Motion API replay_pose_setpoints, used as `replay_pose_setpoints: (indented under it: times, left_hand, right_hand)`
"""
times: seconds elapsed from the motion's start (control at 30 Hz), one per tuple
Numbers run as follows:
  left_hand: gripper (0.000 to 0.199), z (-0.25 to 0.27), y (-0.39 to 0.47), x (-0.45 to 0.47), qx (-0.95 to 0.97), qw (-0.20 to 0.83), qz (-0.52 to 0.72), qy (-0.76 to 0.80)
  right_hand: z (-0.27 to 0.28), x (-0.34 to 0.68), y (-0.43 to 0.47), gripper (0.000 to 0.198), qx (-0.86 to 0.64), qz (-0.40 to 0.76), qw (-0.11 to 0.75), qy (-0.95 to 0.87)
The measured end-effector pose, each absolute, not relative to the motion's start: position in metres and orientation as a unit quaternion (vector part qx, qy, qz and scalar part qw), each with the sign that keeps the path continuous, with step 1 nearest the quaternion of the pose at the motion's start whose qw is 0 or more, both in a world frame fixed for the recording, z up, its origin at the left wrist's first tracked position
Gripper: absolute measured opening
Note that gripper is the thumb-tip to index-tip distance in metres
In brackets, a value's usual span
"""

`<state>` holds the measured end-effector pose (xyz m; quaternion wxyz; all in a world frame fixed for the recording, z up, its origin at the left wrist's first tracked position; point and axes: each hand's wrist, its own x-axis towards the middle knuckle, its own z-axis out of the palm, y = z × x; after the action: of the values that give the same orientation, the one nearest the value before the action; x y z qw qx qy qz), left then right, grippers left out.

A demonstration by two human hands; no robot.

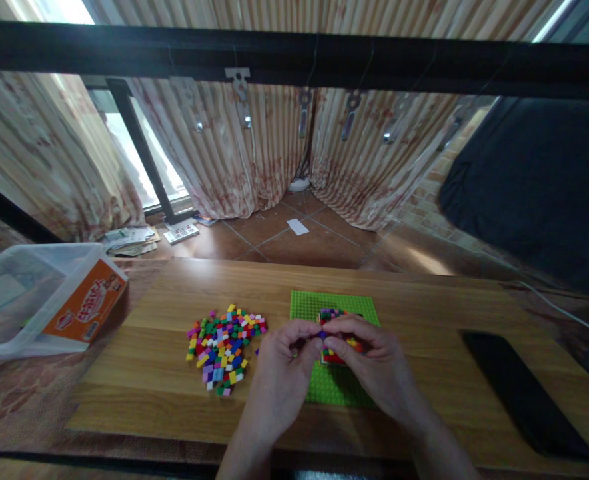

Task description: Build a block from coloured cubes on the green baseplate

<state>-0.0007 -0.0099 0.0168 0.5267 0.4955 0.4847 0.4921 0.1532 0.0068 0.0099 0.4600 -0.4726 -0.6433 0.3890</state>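
My left hand (285, 375) and my right hand (374, 360) meet over the green baseplate (302, 303), fingertips nearly touching. Between them is a small purple toy brick (323, 335), pinched by the fingers of both hands. Just behind and below the fingers, a block built of many coloured bricks (333, 359) sits on the baseplate; my right hand covers much of it. To the left of my left hand, a loose pile of small coloured bricks (222, 347) is spread on the wooden table (149, 373).
A clear plastic bin (34, 267) with an orange label stands left of the table. On the table's right side lies a long black object (524, 393). A dark horizontal bar (294, 57) crosses the view above, with metal hooks hanging from it. Curtains (214, 153) hang behind.
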Motion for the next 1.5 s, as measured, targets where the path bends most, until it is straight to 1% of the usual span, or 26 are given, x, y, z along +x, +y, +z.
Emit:
replay_pose_setpoints:
  times: [0.1,0.27,0.5,0.6,0.67,0.77,0.9,1.07,1.23,1.5]
  left_hand:
    - [0.008,0.018,-0.009,0.003,0.469,0.541,0.513,0.473]
    - [0.006,0.017,-0.009,0.006,0.47,0.546,0.512,0.468]
    - [0.005,0.018,-0.011,0.008,0.493,0.527,0.499,0.48]
    - [0.008,0.018,-0.01,0.007,0.517,0.509,0.472,0.501]
    - [0.011,0.015,-0.009,0.005,0.532,0.481,0.453,0.53]
    - [0.016,0.008,-0.008,0.002,0.563,0.433,0.399,0.58]
    - [0.02,0.006,-0.008,0.003,0.609,0.392,0.293,0.624]
    - [0.025,0.012,-0.01,0.008,0.628,0.408,0.259,0.61]
    - [0.028,0.013,-0.011,0.009,0.639,0.398,0.22,0.62]
    - [0.028,0.012,-0.011,0.008,0.653,0.397,0.216,0.607]
  right_hand:
    - [0.01,0.154,0.006,0.006,-0.483,0.38,0.465,-0.637]
    - [0.01,0.156,0.007,0.006,-0.479,0.382,0.468,-0.637]
    - [0.009,0.158,0.008,0.005,-0.469,0.384,0.464,-0.646]
    - [0.008,0.169,0.012,0.009,-0.489,0.368,0.475,-0.632]
    - [0.005,0.183,0.017,0.011,-0.527,0.338,0.485,-0.61]
    - [-0.002,0.202,0.024,0.016,-0.58,0.275,0.472,-0.604]
    - [-0.012,0.207,0.028,0.019,-0.595,0.263,0.429,-0.627]
    - [-0.016,0.196,0.029,0.021,-0.597,0.252,0.421,-0.635]
    - [-0.017,0.194,0.031,0.022,-0.605,0.232,0.42,-0.636]
    - [-0.021,0.191,0.033,0.023,-0.611,0.207,0.427,-0.634]
